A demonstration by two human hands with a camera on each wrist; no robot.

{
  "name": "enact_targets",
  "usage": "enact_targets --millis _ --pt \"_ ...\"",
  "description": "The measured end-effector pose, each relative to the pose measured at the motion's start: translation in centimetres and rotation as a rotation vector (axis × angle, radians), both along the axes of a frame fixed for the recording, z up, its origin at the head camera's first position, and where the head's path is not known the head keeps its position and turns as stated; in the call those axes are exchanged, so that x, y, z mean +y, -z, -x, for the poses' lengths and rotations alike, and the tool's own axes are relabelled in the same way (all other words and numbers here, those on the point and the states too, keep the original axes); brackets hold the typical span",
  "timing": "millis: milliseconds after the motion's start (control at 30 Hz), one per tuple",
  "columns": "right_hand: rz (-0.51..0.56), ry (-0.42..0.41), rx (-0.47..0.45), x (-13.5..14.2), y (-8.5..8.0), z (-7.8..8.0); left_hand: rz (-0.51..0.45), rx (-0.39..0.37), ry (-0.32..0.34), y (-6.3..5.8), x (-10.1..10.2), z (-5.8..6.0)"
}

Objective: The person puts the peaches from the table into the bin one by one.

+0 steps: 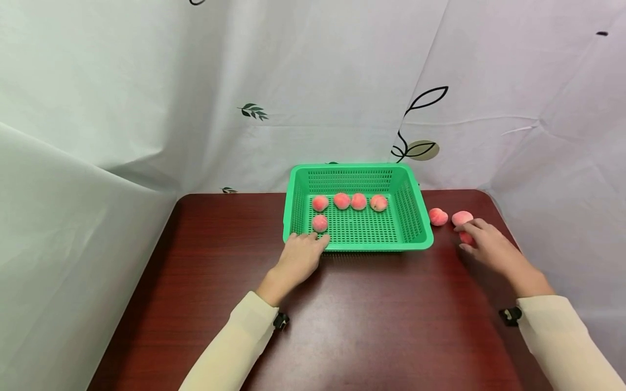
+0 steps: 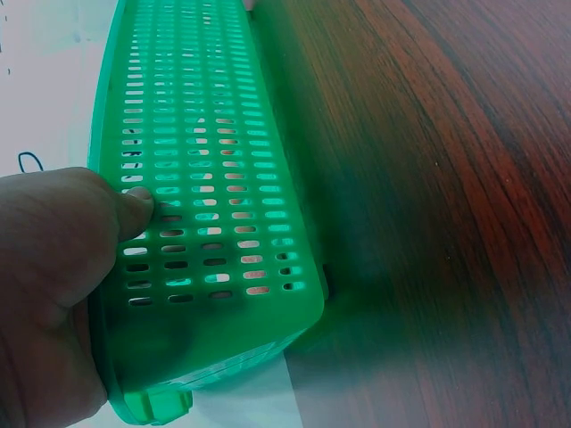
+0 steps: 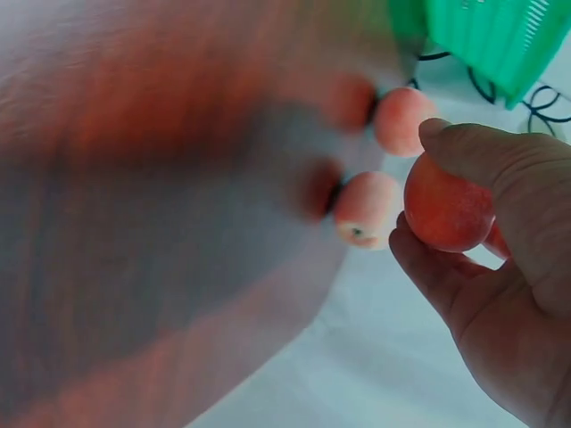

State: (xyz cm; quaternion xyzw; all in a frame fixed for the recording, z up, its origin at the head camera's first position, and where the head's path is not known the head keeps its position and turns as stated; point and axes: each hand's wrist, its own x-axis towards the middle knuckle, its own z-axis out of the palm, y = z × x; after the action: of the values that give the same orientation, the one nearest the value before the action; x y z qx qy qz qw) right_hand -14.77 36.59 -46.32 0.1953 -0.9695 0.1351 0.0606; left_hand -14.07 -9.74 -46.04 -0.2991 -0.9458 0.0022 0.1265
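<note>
A green plastic basket (image 1: 370,246) full of slots stands at the back of the table, with several peaches (image 1: 359,201) on its floor. My left hand (image 1: 299,255) grips the near rim at its left end; in the left wrist view the thumb (image 2: 134,212) presses the outer wall. To the basket's right, my right hand (image 1: 491,247) holds a peach (image 3: 449,205) between thumb and fingers. Just beyond that hand, two more peaches lie on the table, one close to the basket (image 1: 438,216) and one farther right (image 1: 462,218).
The dark red-brown wooden table (image 1: 381,326) has its right edge close to my right hand. Pale cloth (image 1: 342,81) with leaf prints hangs behind the table and along both sides. A small black device (image 1: 281,321) sits at each wrist.
</note>
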Motion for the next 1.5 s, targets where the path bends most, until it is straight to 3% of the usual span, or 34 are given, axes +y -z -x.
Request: enact_targets --millis 200,433,700,967,1200,1500 --pt "0.008 0.003 0.046 -0.7 -1.7 0.7 -0.007 -0.001 0.008 0.1 0.0 0.1" --pt "0.057 -0.065 0.168 -1.9 -3.8 1.9 0.002 -0.016 0.005 0.1 0.0 0.3" --pt "0.073 -0.161 0.212 -4.6 -6.5 2.9 -0.009 -0.01 0.009 0.2 -0.1 0.4" --pt "0.065 -0.177 0.119 -7.4 -7.6 3.8 -0.022 -0.013 0.011 0.0 -0.2 0.2" --pt "0.059 -0.278 0.144 -9.7 -8.0 5.4 -0.02 -0.022 0.012 0.1 -0.2 0.2" --pt "-0.033 -0.365 0.058 -13.4 -8.2 7.5 -0.022 0.0 0.02 0.3 -0.4 0.2"
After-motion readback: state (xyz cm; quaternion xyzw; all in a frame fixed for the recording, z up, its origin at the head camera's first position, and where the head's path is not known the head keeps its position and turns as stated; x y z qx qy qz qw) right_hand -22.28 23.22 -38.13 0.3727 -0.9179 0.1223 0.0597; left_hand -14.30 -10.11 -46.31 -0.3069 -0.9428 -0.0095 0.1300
